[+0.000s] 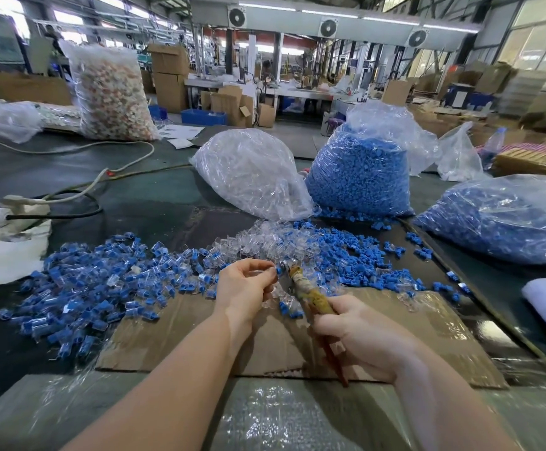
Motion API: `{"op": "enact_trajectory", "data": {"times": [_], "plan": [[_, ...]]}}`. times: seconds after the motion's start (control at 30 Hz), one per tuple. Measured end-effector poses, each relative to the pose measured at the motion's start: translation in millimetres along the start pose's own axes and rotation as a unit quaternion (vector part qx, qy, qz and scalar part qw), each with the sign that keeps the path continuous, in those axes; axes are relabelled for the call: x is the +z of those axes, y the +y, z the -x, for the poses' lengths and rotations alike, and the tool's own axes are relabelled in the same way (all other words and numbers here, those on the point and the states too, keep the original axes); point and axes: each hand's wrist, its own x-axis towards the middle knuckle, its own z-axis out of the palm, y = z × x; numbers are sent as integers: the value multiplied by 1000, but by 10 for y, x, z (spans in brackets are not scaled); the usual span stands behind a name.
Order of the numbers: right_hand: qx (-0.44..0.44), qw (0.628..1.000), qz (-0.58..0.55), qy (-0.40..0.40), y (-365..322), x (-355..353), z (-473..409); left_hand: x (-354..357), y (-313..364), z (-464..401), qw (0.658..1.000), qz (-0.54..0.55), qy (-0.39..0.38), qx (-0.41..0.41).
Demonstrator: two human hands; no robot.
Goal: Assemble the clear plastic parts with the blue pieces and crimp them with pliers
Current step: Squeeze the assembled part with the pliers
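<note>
Pliers (301,289) are gripped by the right hand (356,333). One small blue-and-clear piece (277,271), likely light and slippery, is pinched at its sides by the left hand (244,288), at the jaws.

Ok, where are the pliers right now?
Center of the head view: the right hand grips the pliers above the cardboard sheet, nose at the piece held by the left hand.
</note>
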Motion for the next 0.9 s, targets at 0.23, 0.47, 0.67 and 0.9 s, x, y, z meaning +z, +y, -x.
{"op": "enact_trajectory", "data": {"times": [0.23,0.47,0.67,0.9], "plan": [[-22,998,63,-1,-28,2,0,13,-6,-9,999,1,31,-13],[-29,998,53,-8,-39,15,25,53,-4,38,999,-1,54,-6],[-40,999,34,-7,-65,7,60,67,32,48,997,-41,57,16],[-37,997,68,7,-54,-30,66,76,60,74,996,-66,49,17]]}}
